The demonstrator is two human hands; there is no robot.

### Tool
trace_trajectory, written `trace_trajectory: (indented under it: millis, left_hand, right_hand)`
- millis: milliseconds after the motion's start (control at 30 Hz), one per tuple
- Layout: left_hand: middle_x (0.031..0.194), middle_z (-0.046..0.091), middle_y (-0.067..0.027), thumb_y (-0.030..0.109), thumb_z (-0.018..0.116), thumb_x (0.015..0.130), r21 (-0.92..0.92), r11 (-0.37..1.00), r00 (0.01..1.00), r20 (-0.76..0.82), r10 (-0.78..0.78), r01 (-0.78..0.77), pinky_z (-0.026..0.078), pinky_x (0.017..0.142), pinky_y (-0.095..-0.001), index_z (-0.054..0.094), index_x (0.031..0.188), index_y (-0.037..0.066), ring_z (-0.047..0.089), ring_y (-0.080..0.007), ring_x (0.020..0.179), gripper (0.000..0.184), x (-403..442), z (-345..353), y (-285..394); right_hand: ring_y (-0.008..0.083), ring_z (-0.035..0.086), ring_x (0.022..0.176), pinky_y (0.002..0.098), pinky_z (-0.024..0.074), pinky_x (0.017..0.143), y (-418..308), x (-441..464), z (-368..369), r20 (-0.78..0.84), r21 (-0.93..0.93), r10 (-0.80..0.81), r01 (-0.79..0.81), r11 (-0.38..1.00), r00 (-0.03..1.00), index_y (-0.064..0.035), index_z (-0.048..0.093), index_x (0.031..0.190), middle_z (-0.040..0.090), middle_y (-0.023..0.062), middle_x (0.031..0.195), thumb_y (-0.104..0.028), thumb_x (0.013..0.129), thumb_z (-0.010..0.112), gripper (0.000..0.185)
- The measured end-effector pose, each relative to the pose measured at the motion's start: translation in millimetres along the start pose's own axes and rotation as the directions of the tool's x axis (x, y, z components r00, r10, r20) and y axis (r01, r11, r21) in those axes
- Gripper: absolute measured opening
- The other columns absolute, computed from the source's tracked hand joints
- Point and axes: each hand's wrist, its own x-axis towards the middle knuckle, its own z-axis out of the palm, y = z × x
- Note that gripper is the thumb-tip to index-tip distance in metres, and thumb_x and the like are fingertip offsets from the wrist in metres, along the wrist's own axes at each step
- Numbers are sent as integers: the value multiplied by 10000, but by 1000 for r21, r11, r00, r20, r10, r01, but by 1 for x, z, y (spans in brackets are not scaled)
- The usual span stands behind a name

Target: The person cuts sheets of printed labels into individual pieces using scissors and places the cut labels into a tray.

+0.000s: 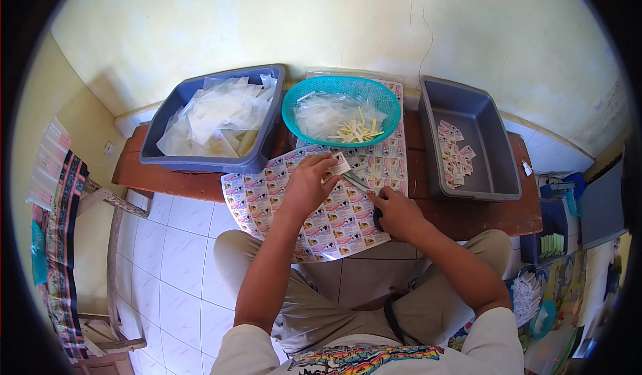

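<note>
Apparently cutting: left hand [309,179] pinches printed label [342,165], right hand [401,216] grips scissors [358,181] (toward ten o'clock); alignment matters.

1 head-worn view, facing forward and steeply down, at arm's reach.

Bright, soft indoor light, faint shadows on the wall, strong fisheye curve, black vignetted corners
</note>
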Motion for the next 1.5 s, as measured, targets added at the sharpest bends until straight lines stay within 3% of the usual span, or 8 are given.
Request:
trace_trajectory:
  millis: [67,400,500,567,600,667,867,1500]
  left_hand:
    - [1334,746,-176,149,893,855,3,1000,1000,-3,9,-9,606,1005,-450,780,1181,26,723,-375,1202,367,2,2,1]
    - [1341,742,-180,161,895,858,-20,1000,1000,-25,16,-16,590,1042,-465,770,1221,34,707,-389,1237,404,8,6,10]
    - [1338,742,-183,155,889,864,-25,999,998,-49,27,-28,590,1031,-470,764,1235,30,708,-393,1227,411,11,5,15]
    - [1339,740,-184,155,887,866,-18,999,998,-57,42,-43,589,1024,-473,759,1245,30,707,-395,1219,419,13,5,18]
    - [1341,737,-184,156,886,868,-10,998,996,-63,57,-58,588,1016,-476,753,1255,30,706,-398,1212,428,14,5,20]
    - [1341,734,-184,157,885,868,-24,997,995,-68,74,-76,586,1010,-478,746,1266,31,704,-399,1206,440,17,7,27]
    - [1352,722,-183,155,886,864,-45,991,990,-66,124,-127,582,1011,-476,733,1279,36,697,-398,1208,458,21,11,39]
    - [1500,648,-152,179,971,737,-95,959,962,29,272,-268,527,1130,-488,752,1272,80,608,-382,1388,587,24,-9,53]
  right_hand:
    - [331,698,1145,490,609,924,3,2,8,-45,-35,0,-1,999,999,-178,622,1520,608,109,1281,-139,847,782,692]
    - [342,706,1146,507,610,901,-9,4,-23,70,-40,33,-30,999,997,-170,606,1533,603,147,1326,-208,884,783,674]
    - [363,732,1054,486,607,927,-5,13,-31,-81,88,-28,35,995,996,-88,632,1493,668,181,1210,-158,905,737,601]
    - [330,769,928,444,625,856,0,25,-32,-348,383,-26,167,909,937,-32,674,1413,745,184,1069,-152,947,742,486]
    - [330,769,928,444,625,856,-3,28,-39,-348,383,-23,164,909,937,-32,674,1413,745,184,1069,-152,947,742,486]
    - [259,792,847,383,628,769,-14,31,-56,-291,682,179,73,728,940,8,695,1347,779,174,1000,-180,965,776,434]
    - [137,778,838,289,623,711,-3,55,-44,-242,897,296,97,431,924,13,714,1270,802,102,1018,-127,983,773,324]
    - [76,714,768,270,595,681,8,52,-69,-235,847,242,77,526,941,-56,816,1214,795,37,925,-176,1035,725,233]
